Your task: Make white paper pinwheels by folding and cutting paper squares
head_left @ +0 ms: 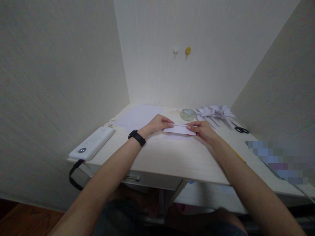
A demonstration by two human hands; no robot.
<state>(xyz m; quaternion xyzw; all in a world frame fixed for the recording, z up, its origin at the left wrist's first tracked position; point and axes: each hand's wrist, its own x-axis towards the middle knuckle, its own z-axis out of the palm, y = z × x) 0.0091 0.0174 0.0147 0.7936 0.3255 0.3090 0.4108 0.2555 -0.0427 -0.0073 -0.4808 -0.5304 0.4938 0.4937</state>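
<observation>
Between my two hands is a small white sheet of paper [180, 129], held just over the desk, with a narrow fold or rolled edge along its top. My left hand [161, 124] pinches its left end, thumb on the front and fingers behind. The right end is gripped the same way by my right hand [200, 129]. Below the held paper, a pale sheet or shadow shows on the desk; I cannot tell which. A clear roll of tape [187, 114] lies just beyond my right hand. Several folded white paper pieces [215, 114] are heaped behind it.
Flat white sheets [140, 116] lie at the back left of the desk [157, 157]. A white box-shaped device [92, 144] with a black strap sits at the left edge. Black scissors [241, 129] and a yellow pencil-like stick [237, 153] are on the right. Walls enclose the desk.
</observation>
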